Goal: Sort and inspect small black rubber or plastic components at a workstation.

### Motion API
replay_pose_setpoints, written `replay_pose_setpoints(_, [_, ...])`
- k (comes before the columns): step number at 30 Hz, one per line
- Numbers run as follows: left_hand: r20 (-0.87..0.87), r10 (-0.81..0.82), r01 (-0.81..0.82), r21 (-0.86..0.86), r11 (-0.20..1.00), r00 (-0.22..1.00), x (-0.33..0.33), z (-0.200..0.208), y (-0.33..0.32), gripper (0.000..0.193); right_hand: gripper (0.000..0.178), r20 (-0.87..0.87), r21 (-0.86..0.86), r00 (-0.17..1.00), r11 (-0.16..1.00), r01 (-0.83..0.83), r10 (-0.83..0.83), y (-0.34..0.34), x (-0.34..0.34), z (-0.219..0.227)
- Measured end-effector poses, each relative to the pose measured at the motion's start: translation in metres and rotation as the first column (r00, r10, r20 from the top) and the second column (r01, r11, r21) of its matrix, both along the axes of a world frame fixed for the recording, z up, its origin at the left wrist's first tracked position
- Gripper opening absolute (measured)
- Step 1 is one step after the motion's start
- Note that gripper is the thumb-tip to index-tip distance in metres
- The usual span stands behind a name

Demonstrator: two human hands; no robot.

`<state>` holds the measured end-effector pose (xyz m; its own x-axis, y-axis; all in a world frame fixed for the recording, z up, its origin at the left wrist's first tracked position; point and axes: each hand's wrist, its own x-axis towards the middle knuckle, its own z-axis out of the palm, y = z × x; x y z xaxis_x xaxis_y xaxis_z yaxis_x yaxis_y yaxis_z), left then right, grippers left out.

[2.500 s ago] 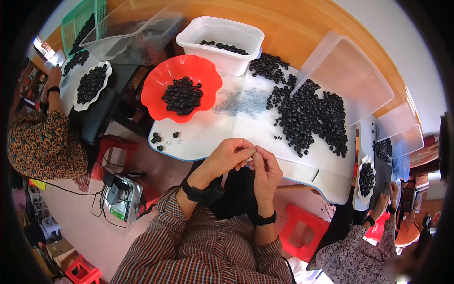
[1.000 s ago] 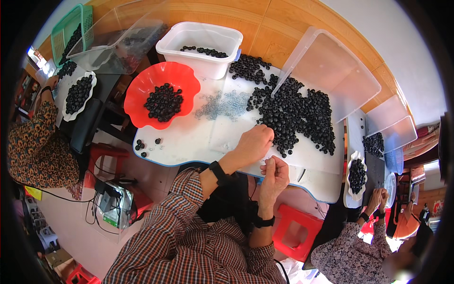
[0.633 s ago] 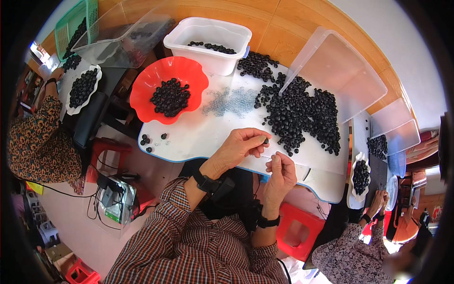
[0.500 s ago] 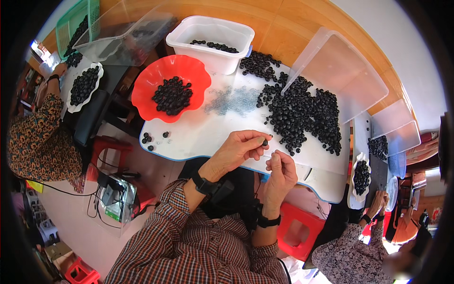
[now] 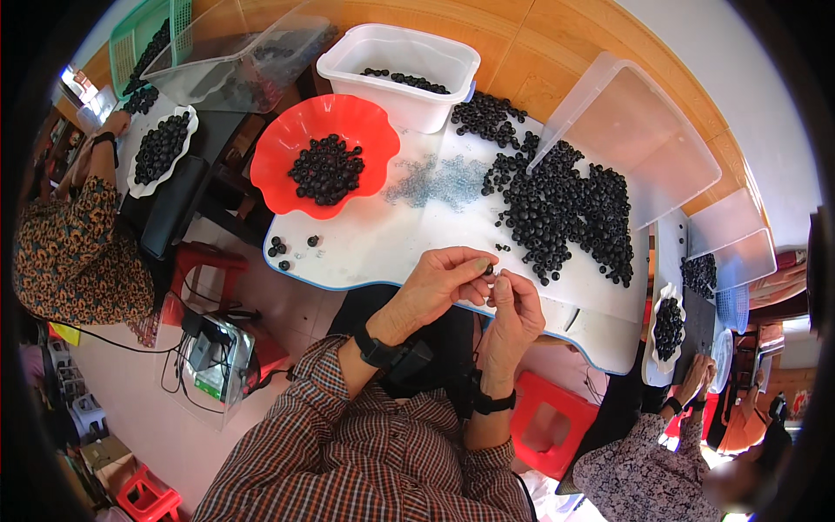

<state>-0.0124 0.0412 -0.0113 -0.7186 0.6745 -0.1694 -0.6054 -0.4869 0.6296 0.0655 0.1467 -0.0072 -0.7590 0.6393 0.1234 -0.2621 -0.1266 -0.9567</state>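
My left hand (image 5: 432,285) pinches a small round black part (image 5: 489,270) between thumb and fingertips, above the table's near edge. Right beside it, my right hand (image 5: 515,311) is closed in a pinch, its fingertips meeting the black part. Whatever my right fingers hold is too small to make out. Beyond my hands spreads a large heap of similar black parts (image 5: 557,209). Small clear bits (image 5: 439,181) lie scattered over the middle of the white table (image 5: 365,252). A red wavy-rimmed bowl (image 5: 277,143) with more black parts stands at the left.
Behind the bowl stands a white tub (image 5: 426,111) holding black parts. A clear plastic bin (image 5: 639,143) leans at the heap's far right. Several loose black parts (image 5: 277,248) lie near the left edge. Co-workers sit on both sides, a patterned sleeve (image 5: 96,217) at left. A red stool (image 5: 548,426) stands below.
My right hand has come up and left, so its fingertips now meet those of my left hand at the black part. The whole view has shifted slightly.
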Motion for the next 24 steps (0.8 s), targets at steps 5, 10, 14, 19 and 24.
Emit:
replay_pose_setpoints(5, [-0.011, -0.002, 0.002, -0.001, 1.0, 1.0, 0.0006, -0.0058, -0.0015, 0.023, 0.01, 0.017, 0.026, 1.0, 1.0, -0.01, 0.009, 0.0002, 0.0006, -0.0005])
replay_pose_setpoints(10, [-0.044, 0.005, -0.006, -0.031, 0.999, 0.999, 0.0017, -0.0039, -0.0038, 0.021, 0.01, 0.024, 0.058, 1.0, 0.998, -0.004, 0.003, -0.0016, -0.0009, -0.0021])
replay_pose_setpoints(14, [-0.06, 0.023, -0.026, -0.064, 0.998, 0.998, 0.0021, -0.0054, -0.0045, 0.02, 0.009, 0.034, 0.102, 0.999, 0.995, -0.012, 0.008, -0.0041, -0.0016, 0.0002])
replay_pose_setpoints(19, [-0.117, 0.025, -0.039, -0.119, 0.992, 0.993, 0.0021, -0.0032, -0.0075, 0.02, 0.008, 0.069, 0.143, 0.997, 0.989, -0.031, 0.021, -0.0058, -0.001, -0.0004])
replay_pose_setpoints(24, [-0.082, 0.019, -0.024, -0.071, 0.997, 0.996, 0.0032, -0.0029, -0.0086, 0.023, 0.007, 0.079, 0.089, 0.997, 0.996, -0.025, 0.018, -0.0082, -0.0003, -0.0006])
